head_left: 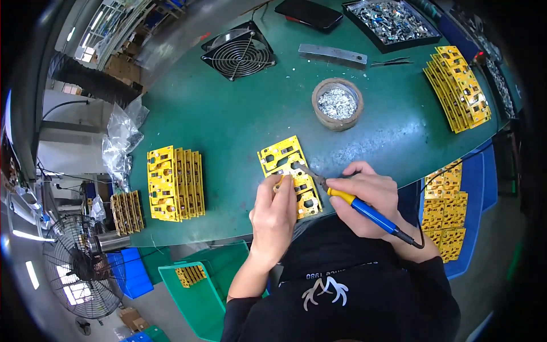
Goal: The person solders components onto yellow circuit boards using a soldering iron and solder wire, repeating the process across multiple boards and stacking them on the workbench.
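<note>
A yellow circuit board panel (308, 190) with dark cut-outs and small parts lies at the table's near edge. My left hand (272, 214) rests over its left side, thumb and fingers pinched together near the middle of the board. What sits between those fingertips is too small to make out. In my right hand (364, 196) is a soldering iron (370, 215) with a blue and yellow handle, gripped like a pen. Its tip points up and left and reaches the board's upper middle, just beyond my left fingertips. The iron's black cord runs back over my right wrist.
Stacks of yellow boards stand left (162, 185) and far right (461, 91). A round pot (320, 117) of silvery bits, a metal bar (333, 56), tweezers (390, 62), a small fan (239, 54) and a parts tray (380, 45) occupy the far side. Green (211, 290) and blue (481, 211) bins flank me below.
</note>
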